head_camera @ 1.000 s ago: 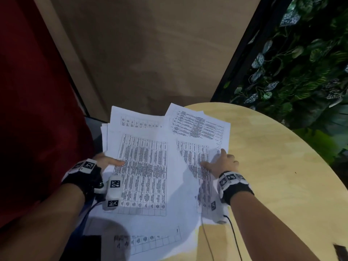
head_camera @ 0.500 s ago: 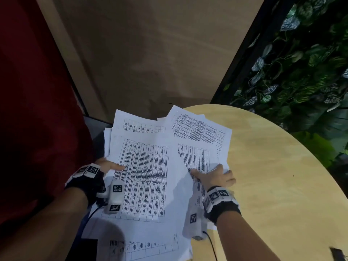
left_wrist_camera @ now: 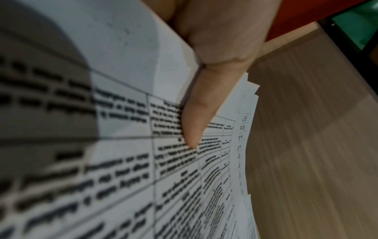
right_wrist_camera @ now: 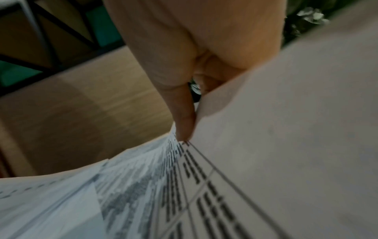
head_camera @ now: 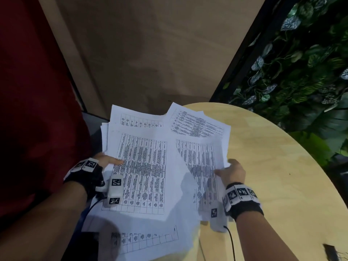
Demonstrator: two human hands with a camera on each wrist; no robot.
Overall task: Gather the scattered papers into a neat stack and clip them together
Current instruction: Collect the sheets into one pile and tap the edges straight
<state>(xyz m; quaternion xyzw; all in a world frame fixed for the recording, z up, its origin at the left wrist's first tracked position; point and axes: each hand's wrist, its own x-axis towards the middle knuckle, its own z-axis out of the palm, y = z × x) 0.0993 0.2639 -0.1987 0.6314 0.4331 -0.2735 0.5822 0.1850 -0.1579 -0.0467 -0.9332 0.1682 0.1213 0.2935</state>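
Observation:
Several white sheets printed with tables lie fanned and overlapping at the left edge of a round wooden table, partly overhanging it. My left hand grips the fan's left edge, thumb on top of the upper sheet. My right hand pinches the right-hand sheets at their right edge, thumb on top and fingers underneath. In the left wrist view the thumb presses on the printed papers. In the right wrist view the thumb lies on the papers, which curve upward.
A small dark object lies at the table's near right edge. A wall of green leaves stands behind the table on the right. A red surface fills the left side. Brown floor lies beyond.
My right hand slid off the top of the sheets to their right edge and now pinches them. The left hand has kept its grip on the left edge.

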